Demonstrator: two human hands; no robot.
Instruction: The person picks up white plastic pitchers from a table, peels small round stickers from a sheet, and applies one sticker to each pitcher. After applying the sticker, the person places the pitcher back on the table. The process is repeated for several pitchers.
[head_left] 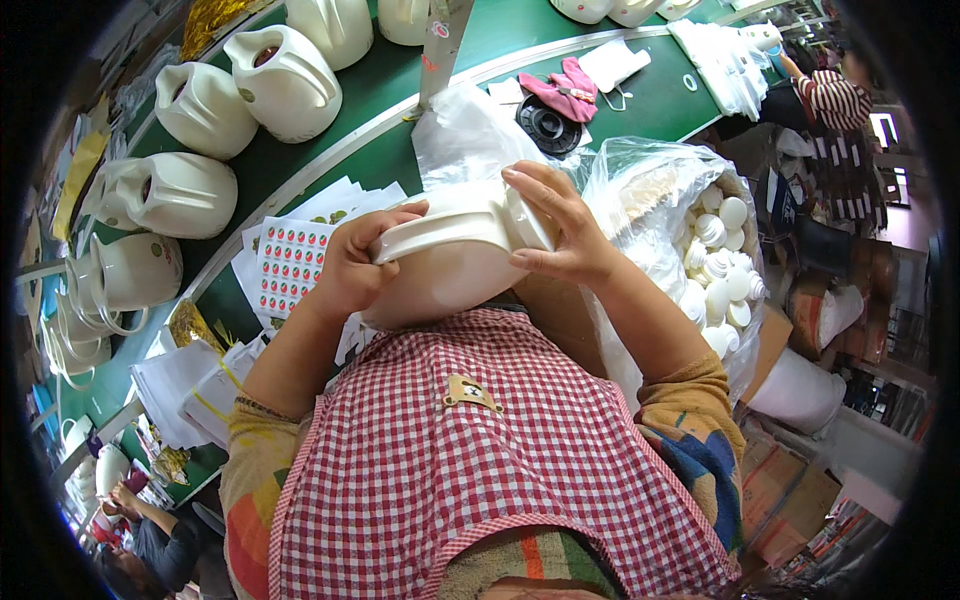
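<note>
Toward the left end of the green worktop (262, 165), beyond its white rail, finished-looking cream jugs (187, 192) stand close to one another; one more set down carelessly among them could knock and scuff a neighbour.

On the near side of that rail, a sheet of red stickers (292, 262) lies on loose papers just beside the forearm, where a dragging sleeve could sweep it over the worktop's near edge.

The left grip (360, 255) is curled closed around one end of the held jug's handle. That jug (440, 285) is up in the air at the worktop's near edge, tilted on its side, close over the apron (460, 440). Its body looks smooth, so if the left fingers slackened, it could roll down into the lap.

At the jug's right end is a round white cap (528, 220); whether it sits square cannot be told. The right grip (570, 225) spans it, fingers on the upper rim, thumb on the lower. Uneven pressure there could cock the cap or make it slip.

Farthest right, beside the worktop, white caps (718, 260) fill an open clear bag; an elbow catching the plastic could spill them.
</note>
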